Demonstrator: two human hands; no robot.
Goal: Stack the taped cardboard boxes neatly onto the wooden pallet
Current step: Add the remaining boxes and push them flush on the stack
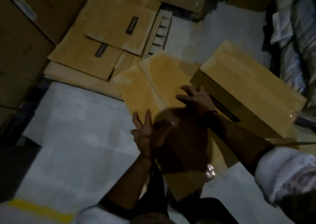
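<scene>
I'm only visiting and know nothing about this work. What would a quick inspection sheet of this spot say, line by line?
Surface: grey floor with a yellow line; what look like wooden pallet slats show between cartons.
Job's things: taped box in the middle; taller box beside it at right, dark label on its side.
Clutter: labelled cardboard pieces overlapping, upper left; sheets or box tops, cannot tell.
Hands: left hand fingers spread at the taped box's near corner; right hand spread on its top, by the taller box.
Cables: nothing seen.
Surroundings: large cartons left; plastic-wrapped goods right; dim, blurred.
</scene>
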